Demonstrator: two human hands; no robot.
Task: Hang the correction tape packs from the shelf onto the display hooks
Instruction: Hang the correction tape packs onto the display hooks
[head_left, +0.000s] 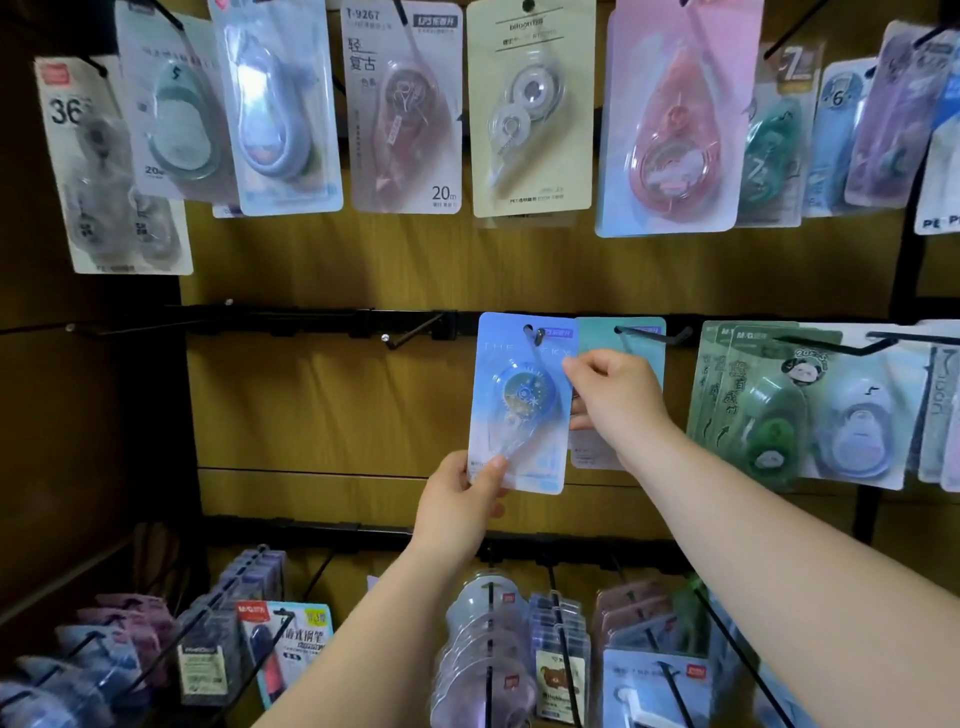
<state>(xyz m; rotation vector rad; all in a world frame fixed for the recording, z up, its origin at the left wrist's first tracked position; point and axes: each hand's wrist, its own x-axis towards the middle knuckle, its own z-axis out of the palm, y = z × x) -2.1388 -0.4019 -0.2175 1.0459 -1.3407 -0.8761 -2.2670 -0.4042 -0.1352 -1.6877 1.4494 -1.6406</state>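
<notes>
- My left hand's (462, 506) thumb lies flat on the front of a blue correction tape pack (519, 410) at its lower left corner. The other fingers are curled behind the card, so that hand grips it.
- My right hand's (618, 400) thumb and forefinger pinch the same pack's right edge, near the top. The rest of those fingers are curled in behind.
- The blue pack is upright against the wooden display board (322, 405), in the middle row. The metal tip of a display hook (539, 335) shows at its hang hole.
- Just right of it, partly behind my right hand, a teal pack (631, 343) hangs on its own hook (657, 336).
- To the left, a bare hook (410, 333) juts from the black rail.
- Further right hang green panda-print packs (748, 405).
- Above, a row of assorted correction tape packs (530, 109) hangs on hooks.
- Below my forearms, more stationery packs (491, 654) hang on long hooks.
</notes>
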